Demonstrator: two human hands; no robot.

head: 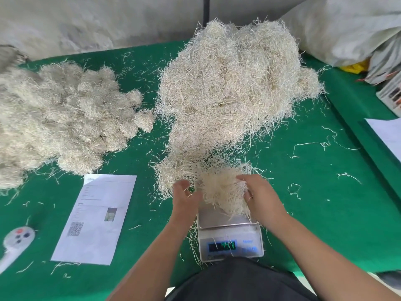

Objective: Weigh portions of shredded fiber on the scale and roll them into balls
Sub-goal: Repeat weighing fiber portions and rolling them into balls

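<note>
A small digital scale (230,240) with a lit display stands at the near edge of the green table (314,192). A pale portion of shredded fiber (223,192) lies on its pan. My right hand (260,196) grips the portion's right side with curled fingers. My left hand (184,194) is at its left side, fingers curled around loose strands. A big loose heap of fiber (234,88) rises behind the scale. Several rolled fiber balls (65,118) are piled at the left.
A printed sheet with a QR code (95,218) lies left of the scale, with a white remote-like handle (15,242) further left. Grey sacks (347,25) and a white paper (388,135) sit at the right. Stray strands litter the cloth.
</note>
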